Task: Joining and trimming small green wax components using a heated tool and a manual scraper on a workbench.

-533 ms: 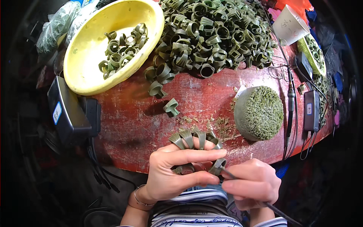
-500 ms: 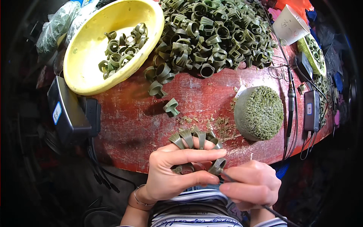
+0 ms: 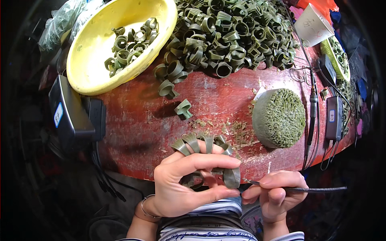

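Observation:
My left hand (image 3: pixel 181 184) pinches a dark green ring (image 3: pixel 231 178) between thumb and forefinger. More green rings (image 3: pixel 192 143) with wide ribbed tops sit on its other fingers. To its right, my right hand (image 3: pixel 277 193) grips a thin dark rod-shaped tool (image 3: pixel 321 188) with a narrow tip, held nearly level. That tip points at the pinched ring, a small gap away. Beyond my hands, a single loose green ring (image 3: pixel 183 109) lies on the worn red table (image 3: pixel 136 132).
A big heap of green rings (image 3: pixel 233 36) covers the far table. Some rings lie in a yellow basin (image 3: pixel 92 72) at far left. A round block with a rough green top (image 3: pixel 283 116) stands right, near cables (image 3: pixel 312 116), a white cup (image 3: pixel 313 26) and dark boxes (image 3: pixel 74 110).
The tool has come out of the pinched ring, and my right hand has moved right and turned it level. The pinched ring has been turned in my left fingers.

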